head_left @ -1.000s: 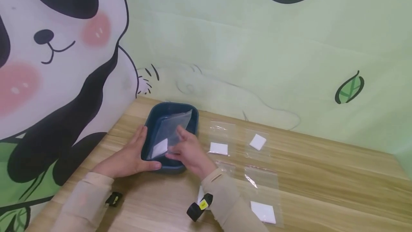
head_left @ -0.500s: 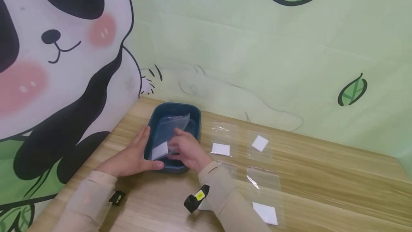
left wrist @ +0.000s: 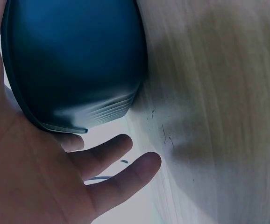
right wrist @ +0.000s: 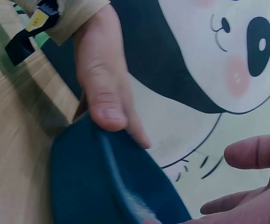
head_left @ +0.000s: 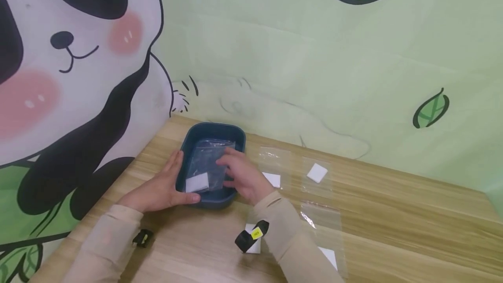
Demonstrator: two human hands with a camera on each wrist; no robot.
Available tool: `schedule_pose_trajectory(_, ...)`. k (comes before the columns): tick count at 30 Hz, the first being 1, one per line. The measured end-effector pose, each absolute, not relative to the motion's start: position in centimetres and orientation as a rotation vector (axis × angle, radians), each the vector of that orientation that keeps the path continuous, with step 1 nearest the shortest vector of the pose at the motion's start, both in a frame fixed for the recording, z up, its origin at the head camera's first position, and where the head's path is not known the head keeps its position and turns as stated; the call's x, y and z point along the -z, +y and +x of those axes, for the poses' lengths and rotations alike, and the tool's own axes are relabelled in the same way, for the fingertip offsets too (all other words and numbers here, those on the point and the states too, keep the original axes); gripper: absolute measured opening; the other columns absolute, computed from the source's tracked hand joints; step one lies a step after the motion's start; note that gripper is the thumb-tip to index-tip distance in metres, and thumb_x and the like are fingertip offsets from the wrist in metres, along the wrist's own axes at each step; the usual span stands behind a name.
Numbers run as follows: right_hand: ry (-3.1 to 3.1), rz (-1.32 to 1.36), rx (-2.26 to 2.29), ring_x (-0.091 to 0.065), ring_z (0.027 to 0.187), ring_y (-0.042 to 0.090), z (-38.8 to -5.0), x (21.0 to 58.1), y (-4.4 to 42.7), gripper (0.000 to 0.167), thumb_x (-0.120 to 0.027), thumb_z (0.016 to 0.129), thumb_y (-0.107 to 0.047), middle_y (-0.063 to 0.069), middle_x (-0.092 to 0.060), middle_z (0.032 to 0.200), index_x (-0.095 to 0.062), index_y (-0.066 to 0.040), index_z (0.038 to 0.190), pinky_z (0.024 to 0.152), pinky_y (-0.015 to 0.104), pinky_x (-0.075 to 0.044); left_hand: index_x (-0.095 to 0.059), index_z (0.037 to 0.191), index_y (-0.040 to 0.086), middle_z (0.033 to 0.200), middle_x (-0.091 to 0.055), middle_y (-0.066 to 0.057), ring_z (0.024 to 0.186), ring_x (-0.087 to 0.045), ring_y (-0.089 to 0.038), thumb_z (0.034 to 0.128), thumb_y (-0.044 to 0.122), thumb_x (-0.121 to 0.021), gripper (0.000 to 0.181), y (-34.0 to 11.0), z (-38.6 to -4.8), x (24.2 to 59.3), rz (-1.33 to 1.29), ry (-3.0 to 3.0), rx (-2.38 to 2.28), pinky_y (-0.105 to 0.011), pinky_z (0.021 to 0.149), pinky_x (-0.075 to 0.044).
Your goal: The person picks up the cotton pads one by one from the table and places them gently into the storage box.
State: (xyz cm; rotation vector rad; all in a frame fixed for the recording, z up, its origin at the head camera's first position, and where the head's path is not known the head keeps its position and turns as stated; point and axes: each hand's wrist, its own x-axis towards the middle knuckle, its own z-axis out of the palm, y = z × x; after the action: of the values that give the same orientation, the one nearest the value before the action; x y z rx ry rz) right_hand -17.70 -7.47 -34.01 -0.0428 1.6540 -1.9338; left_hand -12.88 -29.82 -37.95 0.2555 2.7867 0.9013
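A dark blue container (head_left: pixel 215 202) stands on the wooden table, with a clear zip bag (head_left: pixel 208 156) lying inside; the white piece (head_left: pixel 197 182) in the bag is at the container's near left. My left hand (head_left: pixel 159 189) rests against the container's near left corner, thumb over the near rim, fingers straight along the left side. In the left wrist view those fingers (left wrist: pixel 121 179) reach past the container's wall (left wrist: pixel 79 60). My right hand (head_left: pixel 245 176) is over the container's right side, beside the bag, its thumb and fingers apart with nothing seen between them in the right wrist view.
Right of the container several clear bags with white pieces lie flat: one at the back (head_left: pixel 275 160), a small one (head_left: pixel 317 173), a long one (head_left: pixel 320 226) nearer. Another white piece (head_left: pixel 253 246) is partly under my right wrist's strap. A panda-printed backdrop (head_left: pixel 275 56) stands behind.
The bag's raised upper part has come down and now lies flatter in the container. My right hand has moved off it to the right, fingers spreading. My left hand has kept its place on the container.
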Motion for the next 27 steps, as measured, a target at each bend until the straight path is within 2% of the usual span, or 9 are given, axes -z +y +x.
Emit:
schedule_pose_trajectory(3,1.650,-0.077,1.963,-0.023,0.147,0.042,-17.7,33.2,-6.4,0.069,-0.053,0.095,-0.005,0.021,-0.027,0.161,-0.027,-0.002,0.158,0.112,0.060,-0.030,0.006,0.158,-0.006,0.164,0.008,-0.029,0.143,-0.016,-0.058,0.0801,0.063,-0.077,0.132,-29.7,-13.0,37.8,0.269,2.784,-0.915,-0.067,0.110,-0.025)
schedule_pose_trajectory(9,1.738,-0.266,1.939,-0.050,0.132,0.039,-17.5,31.8,-3.2,0.047,-0.048,0.101,-0.004,0.024,-0.048,0.147,-0.045,0.002,0.148,0.104,0.052,-0.045,0.008,0.159,-0.003,0.164,0.011,-0.027,0.144,-0.013,-0.057,0.0788,0.065,-0.076,0.134,-29.7,-12.9,37.7,0.241,2.766,-0.914,-0.068,0.110,-0.023)
schedule_pose_trajectory(13,1.823,-0.374,1.894,-0.060,0.122,0.038,-17.6,31.4,-0.2,0.039,-0.047,0.104,-0.006,0.022,-0.058,0.138,-0.053,0.005,0.141,0.098,0.048,-0.051,0.010,0.159,-0.001,0.164,0.012,-0.027,0.145,-0.010,-0.056,0.0780,0.066,-0.077,0.136,-29.8,-12.8,37.9,0.239,2.770,-0.901,-0.069,0.110,-0.022)
schedule_pose_trajectory(17,1.890,-0.371,1.883,-0.063,0.117,0.037,-18.0,31.7,3.5,0.038,-0.047,0.105,-0.009,0.021,-0.064,0.131,-0.055,0.006,0.139,0.097,0.047,-0.051,0.009,0.158,-0.003,0.164,0.011,-0.028,0.146,-0.008,-0.054,0.0791,0.064,-0.077,0.135,-30.1,-12.8,38.0,0.254,2.776,-0.889,-0.068,0.111,-0.020)
schedule_pose_trajectory(22,2.027,-0.344,1.859,-0.063,0.117,0.038,-18.0,32.4,8.5,0.039,-0.046,0.104,-0.010,0.022,-0.063,0.130,-0.054,0.005,0.139,0.097,0.047,-0.051,0.010,0.158,-0.001,0.164,0.012,-0.027,0.146,-0.009,-0.055,0.0786,0.067,-0.075,0.136,-30.0,-12.8,37.9,0.253,2.779,-0.871,-0.068,0.111,-0.020)
schedule_pose_trajectory(27,2.234,-0.268,1.728,-0.065,0.112,0.036,-16.7,33.0,13.0,0.039,-0.050,0.106,-0.017,0.022,-0.063,0.128,-0.054,0.005,0.138,0.096,0.046,-0.052,0.011,0.159,0.000,0.164,0.012,-0.026,0.145,-0.009,-0.056,0.0788,0.067,-0.075,0.135,-29.8,-12.9,37.8,0.257,2.777,-0.861,-0.069,0.110,-0.020)
